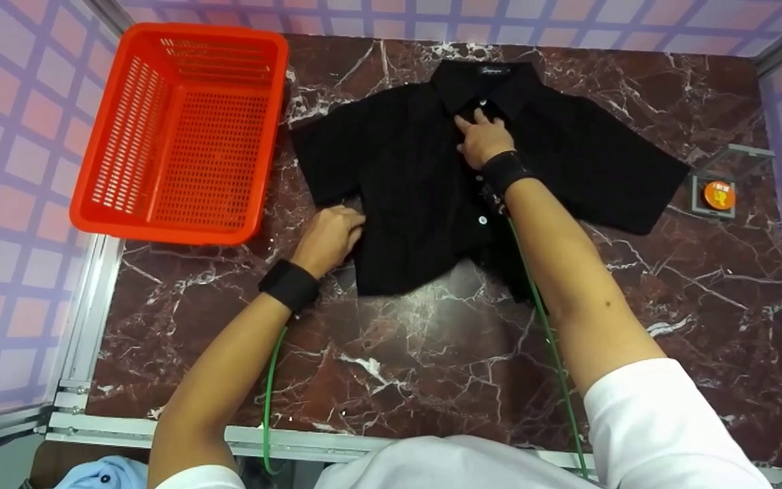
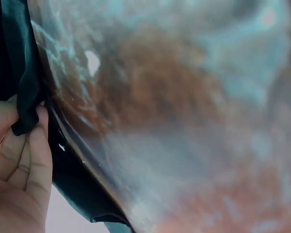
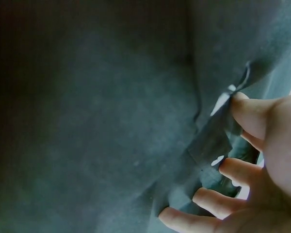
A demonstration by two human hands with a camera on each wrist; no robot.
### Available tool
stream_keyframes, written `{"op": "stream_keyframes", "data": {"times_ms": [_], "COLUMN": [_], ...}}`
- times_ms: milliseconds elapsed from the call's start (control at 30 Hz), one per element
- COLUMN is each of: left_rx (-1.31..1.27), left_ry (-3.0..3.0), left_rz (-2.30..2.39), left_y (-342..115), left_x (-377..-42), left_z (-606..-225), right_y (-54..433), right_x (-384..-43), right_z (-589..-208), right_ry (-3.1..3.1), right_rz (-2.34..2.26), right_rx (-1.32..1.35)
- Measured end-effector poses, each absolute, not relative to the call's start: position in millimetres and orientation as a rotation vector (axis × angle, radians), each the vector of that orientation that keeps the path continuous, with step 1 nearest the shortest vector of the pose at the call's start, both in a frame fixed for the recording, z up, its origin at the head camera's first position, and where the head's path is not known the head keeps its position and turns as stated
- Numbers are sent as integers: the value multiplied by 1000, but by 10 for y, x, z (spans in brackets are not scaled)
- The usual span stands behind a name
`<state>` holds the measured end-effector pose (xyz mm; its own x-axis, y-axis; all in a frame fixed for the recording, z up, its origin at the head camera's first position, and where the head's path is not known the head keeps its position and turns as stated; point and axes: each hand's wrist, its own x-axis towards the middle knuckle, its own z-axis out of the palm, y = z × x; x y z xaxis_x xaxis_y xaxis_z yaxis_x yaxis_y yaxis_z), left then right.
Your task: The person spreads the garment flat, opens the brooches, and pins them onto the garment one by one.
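Note:
A black short-sleeved shirt (image 1: 404, 170) lies front up on the marbled table, its collar (image 1: 489, 85) at the far side. White buttons run down the front; one button (image 1: 482, 220) shows low on the placket. My left hand (image 1: 330, 234) is at the shirt's left side, below the sleeve. In the left wrist view, its thumb and fingers pinch a fold of the shirt's edge (image 2: 28, 82). My right hand (image 1: 487, 141) rests on the placket just under the collar. Its fingers are spread and their tips touch the cloth, as the right wrist view shows beside a button (image 3: 217, 160).
A red plastic basket (image 1: 265, 136) stands at the left of the marbled table (image 1: 282, 380). Near the right edge sits a small grey open case (image 1: 698, 197) with a round orange item (image 1: 719, 195). Green cables (image 1: 271, 394) trail from both wrists. Light blue cloth (image 1: 102, 472) lies below the table, lower left.

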<state>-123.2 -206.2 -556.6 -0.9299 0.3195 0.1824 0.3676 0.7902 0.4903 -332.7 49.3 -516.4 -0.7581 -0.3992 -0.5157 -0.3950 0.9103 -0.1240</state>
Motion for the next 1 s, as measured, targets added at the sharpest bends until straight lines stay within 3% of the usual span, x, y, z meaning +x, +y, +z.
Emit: {"op": "stream_keyframes", "data": {"times_ms": [1000], "left_rx": [-530], "left_ry": [-2888], "left_rz": [-875], "left_y": [-2065], "left_x": [-1083], "left_z": [-5554], "right_y": [462], "right_x": [-3312], "right_z": [-5109], "right_ry": [2466], "right_rz": [-37], "right_rx": [-456]}}
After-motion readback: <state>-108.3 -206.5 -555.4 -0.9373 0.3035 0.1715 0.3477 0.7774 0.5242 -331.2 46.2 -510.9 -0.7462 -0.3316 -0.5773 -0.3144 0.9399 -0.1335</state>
